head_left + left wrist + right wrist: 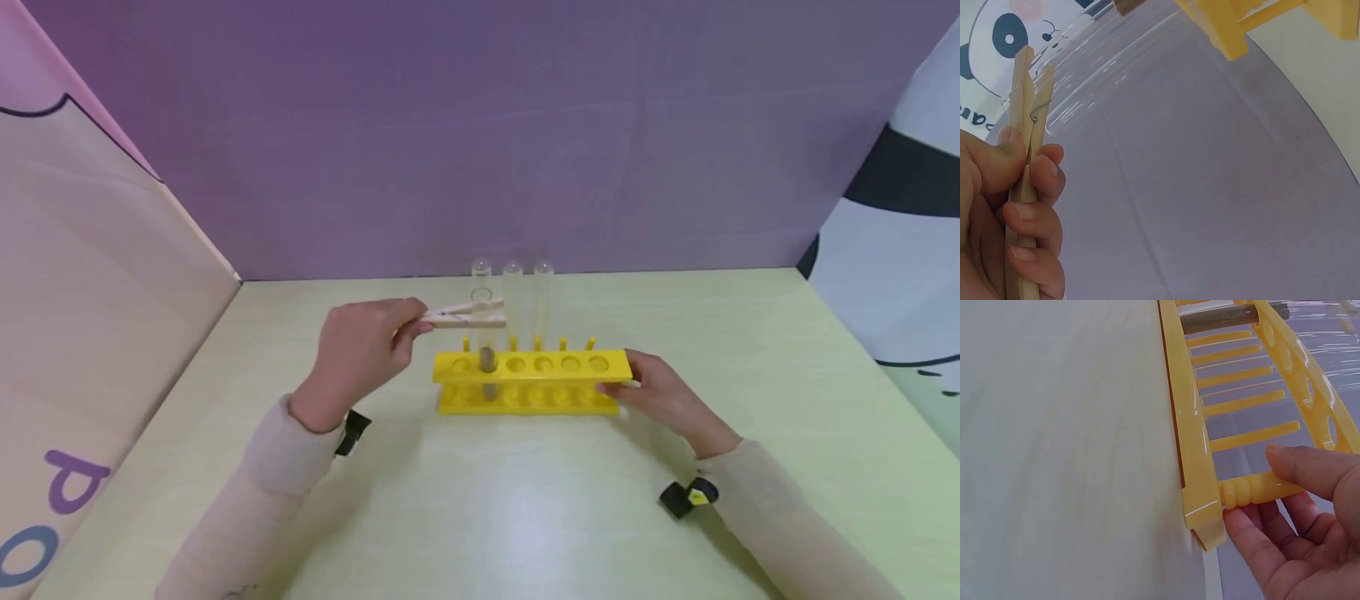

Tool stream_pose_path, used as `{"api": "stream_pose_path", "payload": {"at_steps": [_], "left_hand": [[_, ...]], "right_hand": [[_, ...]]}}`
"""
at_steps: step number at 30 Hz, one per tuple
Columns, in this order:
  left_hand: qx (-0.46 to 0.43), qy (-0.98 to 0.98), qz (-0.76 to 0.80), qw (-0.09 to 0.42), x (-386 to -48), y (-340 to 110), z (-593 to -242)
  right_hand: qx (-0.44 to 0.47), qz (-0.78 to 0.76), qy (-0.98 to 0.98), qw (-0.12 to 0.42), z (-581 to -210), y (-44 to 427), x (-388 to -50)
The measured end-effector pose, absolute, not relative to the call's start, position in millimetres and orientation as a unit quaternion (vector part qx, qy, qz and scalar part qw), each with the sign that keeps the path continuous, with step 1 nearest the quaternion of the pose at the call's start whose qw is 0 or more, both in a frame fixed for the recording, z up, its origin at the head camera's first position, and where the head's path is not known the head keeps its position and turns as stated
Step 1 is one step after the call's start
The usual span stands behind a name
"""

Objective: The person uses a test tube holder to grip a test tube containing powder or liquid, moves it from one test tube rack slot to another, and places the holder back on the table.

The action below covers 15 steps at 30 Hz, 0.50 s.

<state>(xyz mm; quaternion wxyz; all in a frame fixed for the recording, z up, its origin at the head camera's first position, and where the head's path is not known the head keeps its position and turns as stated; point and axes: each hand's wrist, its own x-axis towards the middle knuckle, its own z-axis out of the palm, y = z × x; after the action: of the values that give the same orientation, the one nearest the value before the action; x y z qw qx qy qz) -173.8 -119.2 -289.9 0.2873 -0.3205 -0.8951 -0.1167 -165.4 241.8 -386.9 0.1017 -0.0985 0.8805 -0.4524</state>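
Observation:
My left hand (367,342) grips a wooden test tube clamp (1027,112), fingers curled round its handle. In the head view its two prongs reach rightward, spread slightly, at the upper part of a glass test tube (486,333); whether they press on the glass I cannot tell. That tube stands upright in a hole near the left end of a yellow test tube rack (480,367), with dark grey-brown matter (1219,320) at its bottom. My right hand (660,392) holds the rack's right end post (1254,489) between thumb and fingers.
Two more clear tubes, one (513,304) beside another (543,300), stand upside down along the rack's back row of pegs (563,343). The pale table (510,500) meets a purple backdrop (480,142) behind. Printed panels flank both sides.

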Motion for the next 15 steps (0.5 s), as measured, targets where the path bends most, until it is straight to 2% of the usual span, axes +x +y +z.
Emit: {"api": "stream_pose_path", "payload": {"at_steps": [15], "left_hand": [[-0.307, -0.9, -0.116, 0.285, -172.2, -118.3, -279.1]], "right_hand": [[-0.106, -0.46, 0.876, 0.096, -387.5, 241.5, -164.9]]}}
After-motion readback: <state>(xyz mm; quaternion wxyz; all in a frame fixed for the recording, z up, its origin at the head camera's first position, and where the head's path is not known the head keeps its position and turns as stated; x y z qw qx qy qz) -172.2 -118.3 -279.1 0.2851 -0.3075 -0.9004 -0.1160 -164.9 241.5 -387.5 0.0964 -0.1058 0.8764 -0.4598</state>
